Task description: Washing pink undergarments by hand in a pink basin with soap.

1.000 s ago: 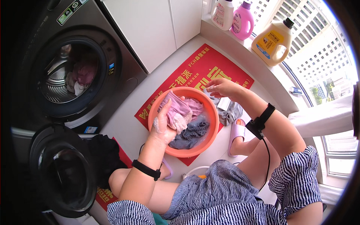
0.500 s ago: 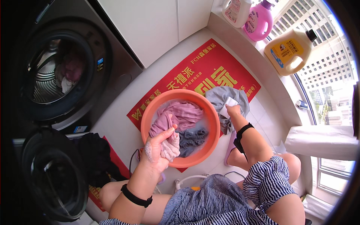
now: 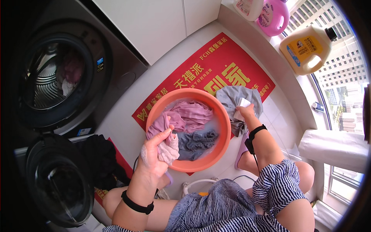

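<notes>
1. Grasping a pink garment (image 3: pixel 162 123), the left hand (image 3: pixel 152 152) is now at the left near part of an orange basin (image 3: pixel 224 139); one second ago it held that cloth higher, over the middle of the basin.
2. The right hand (image 3: pixel 248 112) has changed most: a second ago it hung in the air beyond the basin's right far rim, fingers bare, while a white block (image 3: pixel 242 104) lay on a grey garment (image 3: pixel 229 96). Now its fingers are closed on the near end of that block, much as they were half a second ago.
3. In the left grip, the pink cloth is pinched between thumb and fingers; its pale lacy part droops on the right side of the palm, and more pink cloth lies farther into the basin. Whether the hand touches the rim, I cannot tell.
4. In the right grip, the block points away to the far left, over the grey garment; whether it is lifted clear, I cannot tell.
5. Near the lacy part, a dark blue garment (image 3: pixel 196 144) lies in cloudy water, right of the left hand.
6. The grey garment lies just right of the basin, partly on a red mat (image 3: pixel 212 58).
</notes>
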Demonstrator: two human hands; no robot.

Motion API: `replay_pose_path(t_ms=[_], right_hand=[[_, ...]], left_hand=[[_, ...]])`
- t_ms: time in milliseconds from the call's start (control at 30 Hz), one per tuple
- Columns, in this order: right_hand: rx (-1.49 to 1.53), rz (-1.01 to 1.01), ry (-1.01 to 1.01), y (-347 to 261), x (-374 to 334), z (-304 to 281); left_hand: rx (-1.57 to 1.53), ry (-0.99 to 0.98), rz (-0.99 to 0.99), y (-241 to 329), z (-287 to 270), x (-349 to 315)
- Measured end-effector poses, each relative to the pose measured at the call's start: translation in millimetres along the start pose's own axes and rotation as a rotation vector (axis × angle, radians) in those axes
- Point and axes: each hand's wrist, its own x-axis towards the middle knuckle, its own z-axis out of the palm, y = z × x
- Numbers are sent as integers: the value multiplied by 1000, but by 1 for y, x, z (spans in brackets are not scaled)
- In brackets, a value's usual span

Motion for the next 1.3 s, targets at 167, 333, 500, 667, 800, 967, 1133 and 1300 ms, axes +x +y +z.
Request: replay_pose_path(t_ms=[167,333,500,667,800,967,1133,1300], right_hand=[[577,-27,-393,26,-8,-20],[1173,-94,-924,24,-51,-55],[953,-111,-894,9,-67,-90],[1035,-318,-889,-23,-100,-113],[1027,-416,-949,-47,-138,-127],[1019,-474,-836,-81,-182,-155],[654,-817,-711,-108,-281,-161],[141,-1537,-225,-96,-379,-128]], left_hand=[[59,79,99,-7,4,-6],[66,33,102,-8,4,-14],[79,-147,49,-9,4,-20],[50,-264,13,-15,5,-23],[-125,-368,-69,-15,-17,-12],[-2,-339,110,-20,-3,-23],[3,-334,-20,-16,-2,-30],[34,-497,87,-23,6,-37]])
